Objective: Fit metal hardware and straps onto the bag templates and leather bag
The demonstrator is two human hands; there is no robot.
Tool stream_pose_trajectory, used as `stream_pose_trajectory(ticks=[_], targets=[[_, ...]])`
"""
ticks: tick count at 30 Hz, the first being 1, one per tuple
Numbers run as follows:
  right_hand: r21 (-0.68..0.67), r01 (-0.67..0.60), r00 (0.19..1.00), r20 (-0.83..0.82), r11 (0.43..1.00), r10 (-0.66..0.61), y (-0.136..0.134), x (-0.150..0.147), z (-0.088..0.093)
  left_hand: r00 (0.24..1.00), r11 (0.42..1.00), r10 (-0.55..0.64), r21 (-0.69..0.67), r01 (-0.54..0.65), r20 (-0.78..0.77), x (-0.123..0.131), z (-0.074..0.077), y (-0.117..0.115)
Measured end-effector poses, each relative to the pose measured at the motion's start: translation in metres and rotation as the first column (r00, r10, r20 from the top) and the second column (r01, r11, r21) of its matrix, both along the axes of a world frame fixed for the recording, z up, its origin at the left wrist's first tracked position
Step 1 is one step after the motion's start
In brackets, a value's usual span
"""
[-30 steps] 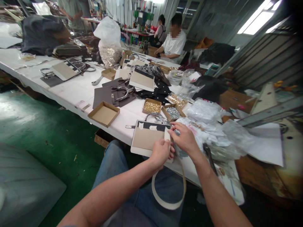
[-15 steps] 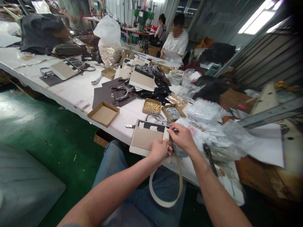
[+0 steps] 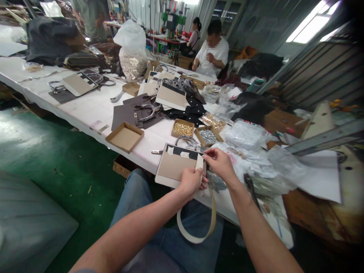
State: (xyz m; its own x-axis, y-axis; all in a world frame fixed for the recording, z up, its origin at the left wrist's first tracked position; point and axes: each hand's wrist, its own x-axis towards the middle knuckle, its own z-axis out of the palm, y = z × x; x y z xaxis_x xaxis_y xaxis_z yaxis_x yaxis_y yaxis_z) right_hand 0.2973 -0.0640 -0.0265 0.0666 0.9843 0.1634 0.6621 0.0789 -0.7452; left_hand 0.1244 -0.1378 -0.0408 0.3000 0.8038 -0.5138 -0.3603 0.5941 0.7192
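Note:
A beige panel [image 3: 173,167] with a black strip along its far edge lies at the table's front edge, with cream tape pieces stuck on the strip. My left hand [image 3: 192,181] is closed on a cream tape strip [image 3: 200,162] at the panel's right side, thumb on top and fingers beneath. The long rest of the tape hangs in a loop [image 3: 196,239] over my lap. My right hand [image 3: 217,161] pinches at the panel's upper right corner, by the tape's end; what sits between its fingertips is partly hidden. A plastic-wrapped handle [image 3: 186,141] lies behind the panel.
Behind the panel stand cardboard trays of gold studs [image 3: 182,129] and silver studs [image 3: 207,135]. An open cardboard tray [image 3: 125,138] sits left. Dark bag pieces [image 3: 136,110] lie farther back, crumpled plastic bags [image 3: 244,134] to the right. A person [image 3: 213,51] sits across the table.
The hanging tape loop has swung slightly left and up. Both hands stay almost in place at the panel's right side. The person across the table has raised a hand.

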Motion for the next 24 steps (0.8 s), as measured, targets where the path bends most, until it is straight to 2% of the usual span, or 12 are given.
stream_pose_trajectory(ticks=[9, 14, 19, 24], targets=[[-0.145, -0.06, 0.994, -0.102, 0.988, 0.046, -0.001, 0.001, 0.003, 0.999, 0.999, -0.027, -0.02, 0.028, 0.033, -0.003, 0.003, 0.002], [-0.151, -0.09, 0.991, -0.113, 0.984, 0.073, 0.011, 0.004, -0.004, 0.999, 0.999, -0.038, -0.019, 0.038, 0.026, -0.003, 0.0, 0.002], [-0.355, -0.167, 0.968, -0.237, 0.92, 0.084, 0.023, 0.008, -0.008, 0.999, 0.999, -0.035, 0.013, 0.035, 0.004, -0.006, -0.003, 0.0], [-0.398, -0.138, 0.977, -0.206, 0.907, 0.059, 0.027, 0.007, -0.001, 0.999, 0.997, -0.041, 0.06, 0.042, -0.018, -0.008, -0.008, -0.004]])
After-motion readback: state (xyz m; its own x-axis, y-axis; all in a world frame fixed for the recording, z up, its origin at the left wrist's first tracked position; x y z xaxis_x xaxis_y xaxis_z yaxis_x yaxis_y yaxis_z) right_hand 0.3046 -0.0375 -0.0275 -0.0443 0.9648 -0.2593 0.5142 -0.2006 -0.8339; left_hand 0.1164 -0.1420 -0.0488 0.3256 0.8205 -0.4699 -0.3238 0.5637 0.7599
